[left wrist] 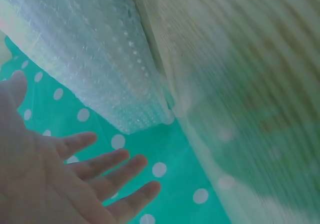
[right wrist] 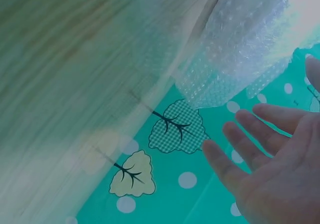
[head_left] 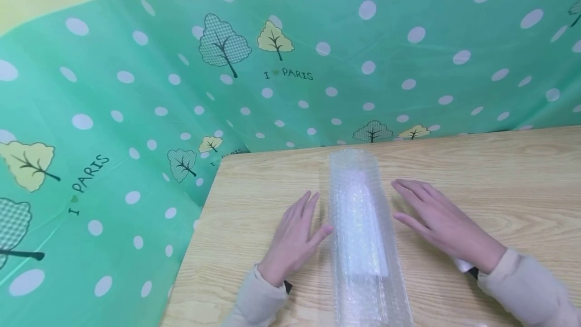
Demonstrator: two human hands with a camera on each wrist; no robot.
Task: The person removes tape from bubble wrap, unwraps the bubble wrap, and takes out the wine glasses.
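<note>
Bubble-wrapped package (head_left: pixel 363 226) lies lengthwise on wood-grain table (head_left: pixel 245 206), far end near green polka-dot curtain (head_left: pixel 317 74), near end cut off from view. Whitish contents, blurred by wrap and glare; can't identify. Left hand (head_left: pixel 292 238) at its left, released, fingers extended; thumb at the edge, contact unclear. Right hand (head_left: pixel 442 218) at its right, released, fingers straight, just apart.

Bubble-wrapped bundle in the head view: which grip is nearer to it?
Left, narrowly. The left grip has its thumb tip at the left edge of the bubble-wrapped bundle; the right grip is off its right edge, across a small gap.
</note>
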